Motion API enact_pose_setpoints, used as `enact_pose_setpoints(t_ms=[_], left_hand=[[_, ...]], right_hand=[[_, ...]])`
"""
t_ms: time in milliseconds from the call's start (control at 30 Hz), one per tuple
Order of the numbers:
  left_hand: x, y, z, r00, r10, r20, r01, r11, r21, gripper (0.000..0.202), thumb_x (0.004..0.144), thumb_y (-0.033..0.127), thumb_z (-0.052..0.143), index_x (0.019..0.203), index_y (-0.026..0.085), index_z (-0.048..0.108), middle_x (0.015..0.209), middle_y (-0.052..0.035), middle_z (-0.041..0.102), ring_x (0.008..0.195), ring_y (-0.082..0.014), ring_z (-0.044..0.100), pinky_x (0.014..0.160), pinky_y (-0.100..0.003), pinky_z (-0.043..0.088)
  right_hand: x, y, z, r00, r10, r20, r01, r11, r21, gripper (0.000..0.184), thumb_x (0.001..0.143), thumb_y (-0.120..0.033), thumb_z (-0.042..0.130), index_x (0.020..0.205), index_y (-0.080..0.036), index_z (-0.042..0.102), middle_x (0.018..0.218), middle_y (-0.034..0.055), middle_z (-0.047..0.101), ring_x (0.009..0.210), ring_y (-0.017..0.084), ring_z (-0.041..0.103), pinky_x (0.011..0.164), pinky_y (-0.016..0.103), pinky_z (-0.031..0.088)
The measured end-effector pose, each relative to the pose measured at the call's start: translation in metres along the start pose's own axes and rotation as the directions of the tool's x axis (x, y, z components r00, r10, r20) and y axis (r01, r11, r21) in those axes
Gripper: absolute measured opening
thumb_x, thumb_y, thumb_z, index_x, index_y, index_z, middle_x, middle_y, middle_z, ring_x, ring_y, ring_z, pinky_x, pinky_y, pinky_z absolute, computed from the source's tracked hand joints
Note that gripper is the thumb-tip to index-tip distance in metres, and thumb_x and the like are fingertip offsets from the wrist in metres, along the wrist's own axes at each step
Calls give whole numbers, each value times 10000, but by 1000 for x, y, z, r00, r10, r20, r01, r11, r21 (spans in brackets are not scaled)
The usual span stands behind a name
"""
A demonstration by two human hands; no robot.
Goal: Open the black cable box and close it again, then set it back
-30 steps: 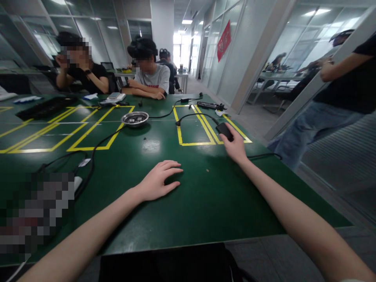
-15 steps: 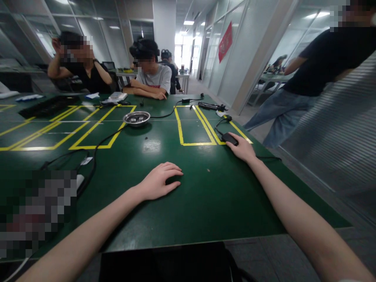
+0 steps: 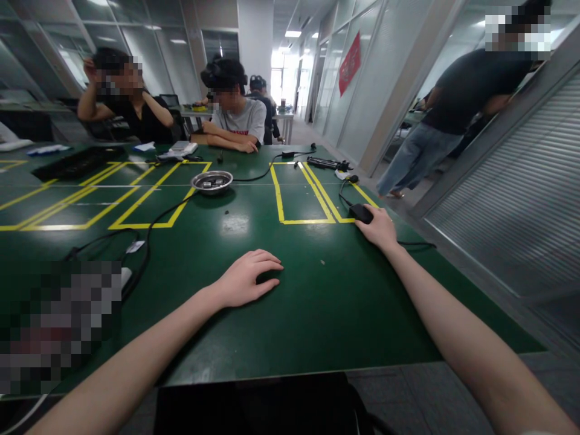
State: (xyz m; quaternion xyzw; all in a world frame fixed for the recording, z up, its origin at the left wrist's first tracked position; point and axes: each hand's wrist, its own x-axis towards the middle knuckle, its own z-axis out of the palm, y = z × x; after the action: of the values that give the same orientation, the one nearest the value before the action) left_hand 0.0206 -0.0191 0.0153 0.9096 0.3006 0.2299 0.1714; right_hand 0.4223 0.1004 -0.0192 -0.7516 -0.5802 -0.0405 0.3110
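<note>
My right hand (image 3: 379, 228) is closed around a black power adapter (image 3: 361, 212) at the right side of the green table (image 3: 308, 326). The adapter lies by the near end of a yellow tape outline, partly covered by my fingers. One cable (image 3: 343, 192) runs from its far end to a black plug (image 3: 353, 179). Another cable (image 3: 417, 244) comes out past my wrist towards the table's right edge. Palm down, my left hand (image 3: 248, 278) rests on the tabletop with thumb and fingers apart, holding nothing.
A metal bowl (image 3: 211, 182) holds small metal parts. Beyond it lie a black tool-like object (image 3: 328, 164) and a long black tray (image 3: 79, 162). Cables cross the table's left side beside a blurred-out item (image 3: 58, 326). Two people sit opposite; another person (image 3: 471, 90) stands at the right.
My right hand and the power adapter have shifted slightly right, and the adapter has turned a little. My left hand stays in place. The standing person has moved farther off.
</note>
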Motion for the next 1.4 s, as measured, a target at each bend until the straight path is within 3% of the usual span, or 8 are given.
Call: enact_pose_setpoints(t_ms=[167, 333, 533, 700, 867, 933, 1200, 1400], left_hand=[[0, 2, -2, 1000, -2, 12, 2, 1000, 18, 189, 979, 259, 647, 1145, 222, 732, 1240, -83, 737, 1192, -248, 665, 1058, -456, 522], [1, 3, -1, 1000, -9, 14, 8, 1000, 18, 190, 970, 253, 670, 1140, 207, 739, 1244, -94, 737, 1200, -254, 664, 1064, -472, 520], [1, 2, 1, 1000, -14, 23, 14, 999, 31, 164, 975, 243, 656, 1104, 217, 755, 1246, -92, 733, 1193, -255, 662, 1049, -480, 528], [0, 0, 2, 1000, -15, 22, 14, 1000, 23, 157, 967, 241, 672, 1098, 214, 754, 1244, -89, 734, 1192, -254, 660, 1049, -474, 526], [0, 0, 2, 1000, -15, 24, 15, 1000, 25, 150, 975, 237, 662, 1094, 211, 750, 1248, -87, 733, 1194, -249, 661, 1058, -466, 516], [0, 0, 1, 1000, -12, 25, 11, 1000, 29, 154, 979, 247, 657, 1098, 215, 749, 1253, -88, 732, 1196, -252, 661, 1060, -471, 516], [0, 1, -1, 999, -10, 33, 9, 999, 34, 149, 964, 241, 681, 1094, 204, 746, 1254, -92, 733, 1198, -257, 664, 1062, -468, 520], [0, -1, 0, 999, -7, 36, 6, 999, 37, 160, 965, 243, 679, 1103, 196, 744, 1262, -95, 728, 1207, -261, 657, 1063, -474, 515]], right_hand=[[4, 3, -2, 993, 109, -50, -103, 989, 102, 491, 836, -421, 631, 1244, -167, 731, 1140, 157, 758, 1081, 352, 685, 952, 462, 537], [5, 0, -10, 963, 269, 14, -269, 958, 100, 492, 949, -423, 474, 1269, -126, 699, 873, 171, 758, 943, 367, 710, 924, 491, 515], [6, 3, -16, 946, 316, 69, -323, 934, 153, 454, 957, -290, 417, 1296, -62, 616, 567, 61, 632, 668, 295, 682, 783, 403, 529], [2, 2, -15, 947, 313, 75, -322, 922, 213, 496, 917, -332, 518, 1368, -126, 535, 779, 71, 716, 581, 238, 656, 752, 385, 532], [-1, -5, -15, 994, 103, -25, -96, 977, 189, 415, 741, -365, 699, 1098, -154, 671, 1188, 179, 707, 1087, 335, 678, 976, 423, 512], [0, -6, -16, 998, 54, -44, -45, 980, 195, 381, 706, -322, 690, 1051, -160, 678, 1189, 175, 708, 1156, 346, 648, 1022, 439, 493], [2, 1, -22, 980, 66, -188, -25, 977, 211, 572, 743, -282, 645, 1302, -175, 591, 1221, 145, 726, 1102, 327, 675, 978, 448, 510], [2, 5, -16, 991, 136, 23, -136, 990, 44, 413, 733, -324, 713, 1118, -178, 741, 1112, 159, 770, 1056, 364, 704, 885, 450, 553]])
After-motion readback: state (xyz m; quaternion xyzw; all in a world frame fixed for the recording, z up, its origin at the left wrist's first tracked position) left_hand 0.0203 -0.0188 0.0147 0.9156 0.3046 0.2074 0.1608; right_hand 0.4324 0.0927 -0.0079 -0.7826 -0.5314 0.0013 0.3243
